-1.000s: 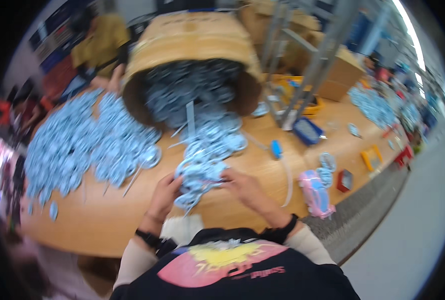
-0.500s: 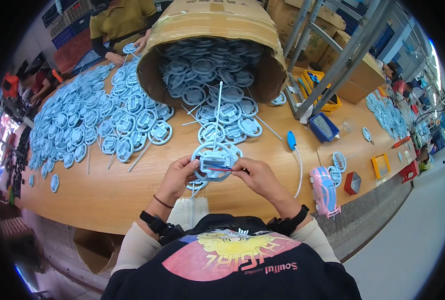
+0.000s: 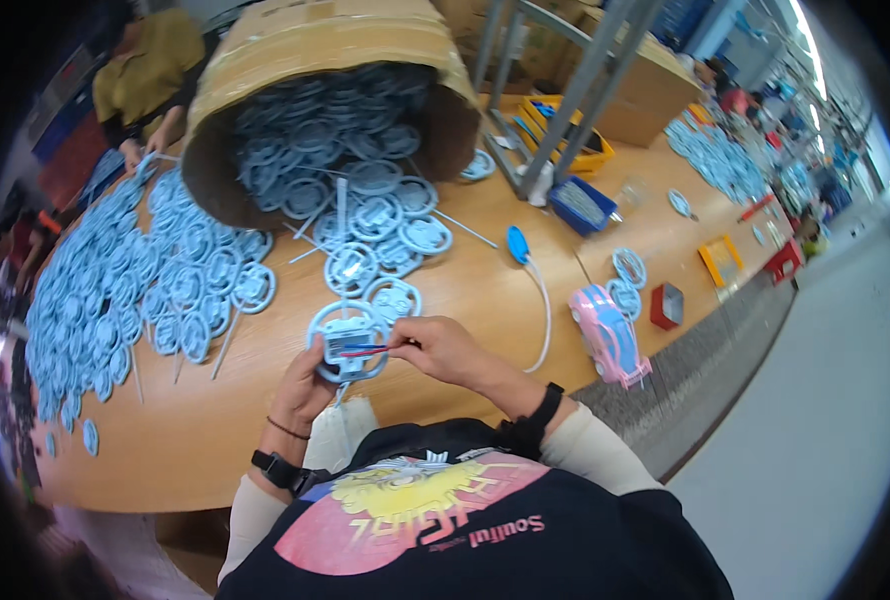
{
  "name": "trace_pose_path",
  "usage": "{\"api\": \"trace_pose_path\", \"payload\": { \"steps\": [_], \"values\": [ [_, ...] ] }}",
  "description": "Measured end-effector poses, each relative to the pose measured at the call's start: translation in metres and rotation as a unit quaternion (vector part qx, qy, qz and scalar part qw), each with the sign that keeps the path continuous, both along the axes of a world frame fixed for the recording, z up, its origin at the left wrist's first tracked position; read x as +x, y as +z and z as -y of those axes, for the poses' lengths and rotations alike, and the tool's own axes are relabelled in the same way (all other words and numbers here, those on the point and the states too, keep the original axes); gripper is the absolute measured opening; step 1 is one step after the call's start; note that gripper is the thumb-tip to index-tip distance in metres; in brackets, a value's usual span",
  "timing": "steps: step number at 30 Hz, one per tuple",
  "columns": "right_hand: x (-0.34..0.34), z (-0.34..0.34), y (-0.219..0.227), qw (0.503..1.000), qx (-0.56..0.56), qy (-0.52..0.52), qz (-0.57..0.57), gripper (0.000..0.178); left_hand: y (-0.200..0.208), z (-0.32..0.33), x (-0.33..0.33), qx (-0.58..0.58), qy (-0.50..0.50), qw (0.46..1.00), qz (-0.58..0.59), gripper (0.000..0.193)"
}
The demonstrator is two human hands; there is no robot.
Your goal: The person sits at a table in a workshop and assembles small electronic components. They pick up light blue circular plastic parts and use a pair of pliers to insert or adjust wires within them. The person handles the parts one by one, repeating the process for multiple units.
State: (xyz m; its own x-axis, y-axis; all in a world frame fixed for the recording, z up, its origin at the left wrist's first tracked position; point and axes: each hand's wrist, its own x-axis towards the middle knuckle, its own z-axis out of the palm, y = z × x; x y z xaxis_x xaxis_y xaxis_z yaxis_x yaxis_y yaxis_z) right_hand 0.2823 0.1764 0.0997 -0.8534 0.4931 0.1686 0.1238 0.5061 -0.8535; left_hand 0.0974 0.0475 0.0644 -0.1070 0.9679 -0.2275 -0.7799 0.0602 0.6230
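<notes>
light-blue wheel (image 3: 348, 327) is held in the left hand (image 3: 303, 385) over the near part of the surface (image 3: 185, 430). in the head view, its face shows rounder than half a second ago, which probably gives the right hand (image 3: 440, 350) a clearer way to its hollow middle. the left hand's fingers grip the left rim, the lowest ones hidden; the right hand's fingers pinch thin red and blue strands (image 3: 365, 351) lying across the middle, wires or a slim tool, i cannot tell which. a loose wheel (image 3: 395, 295) lies just beyond, and more spill from a tipped cardboard box (image 3: 335, 45), crowding the far side. a heap of wheels (image 3: 95, 310) spreads left, with a co-worker (image 3: 160, 55) beyond; right are a blue pod (image 3: 517, 245), a pink toy car (image 3: 605, 335) and, farther off, a blue bin (image 3: 568, 213). a white cord (image 3: 547, 320) curves near the right forearm.
</notes>
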Motion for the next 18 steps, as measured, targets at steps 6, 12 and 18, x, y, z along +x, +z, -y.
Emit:
{"api": "trace_pose_path", "payload": {
  "steps": [6, 12, 18],
  "values": [
    [-0.003, 0.007, -0.023, 1.0, -0.012, 0.005, 0.023, 0.013, -0.018, 0.008, -0.01, -0.034, -0.018, 0.999, -0.025, 0.042],
    [0.002, 0.0, -0.025, 0.998, -0.015, -0.024, 0.054, 0.012, -0.041, 0.021, -0.125, -0.003, 0.174, 0.983, -0.054, 0.039],
    [0.004, -0.01, -0.021, 0.995, -0.067, -0.059, 0.047, 0.011, -0.018, 0.014, -0.141, -0.054, 0.117, 0.925, -0.357, 0.034]
  ]
}}
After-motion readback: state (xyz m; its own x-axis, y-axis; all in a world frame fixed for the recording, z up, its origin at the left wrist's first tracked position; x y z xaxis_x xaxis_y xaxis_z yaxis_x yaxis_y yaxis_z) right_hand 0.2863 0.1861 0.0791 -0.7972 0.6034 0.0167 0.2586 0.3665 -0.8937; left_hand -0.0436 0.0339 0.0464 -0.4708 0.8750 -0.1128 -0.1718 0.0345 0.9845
